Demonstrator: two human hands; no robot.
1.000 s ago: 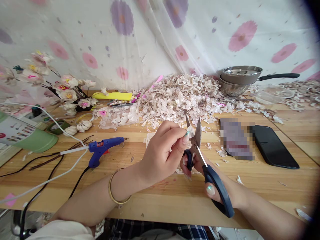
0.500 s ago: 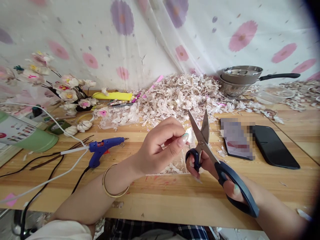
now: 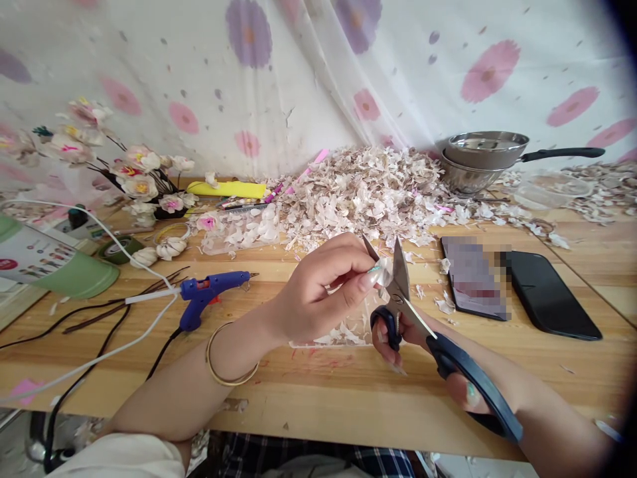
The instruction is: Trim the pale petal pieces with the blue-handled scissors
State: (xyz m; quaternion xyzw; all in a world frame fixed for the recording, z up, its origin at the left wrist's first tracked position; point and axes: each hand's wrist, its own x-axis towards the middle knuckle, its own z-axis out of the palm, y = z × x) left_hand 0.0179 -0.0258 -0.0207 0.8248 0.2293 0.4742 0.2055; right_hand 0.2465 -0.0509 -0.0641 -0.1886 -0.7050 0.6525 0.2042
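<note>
Between the thumb and fingers of my left hand is pinched a small whitish petal. My right hand grips a pair of scissors by the dark handles, thumb through the large loop and fingers through the smaller one. The scissor blades are spread, and the petal lies between them, close to my left fingertips. Under my hands, a shallow clear tray holds pale petal scraps; my left hand and the scissors hide part of it.
A large heap of dried petals lies along the back. On the left are a blue glue gun with cords, petal flowers and a tipped green bucket. Two phones and steel pans occupy the right.
The scissors have shifted left toward my left hand, so their blades now straddle the petal. My left hand still pinches it in nearly the same place.
</note>
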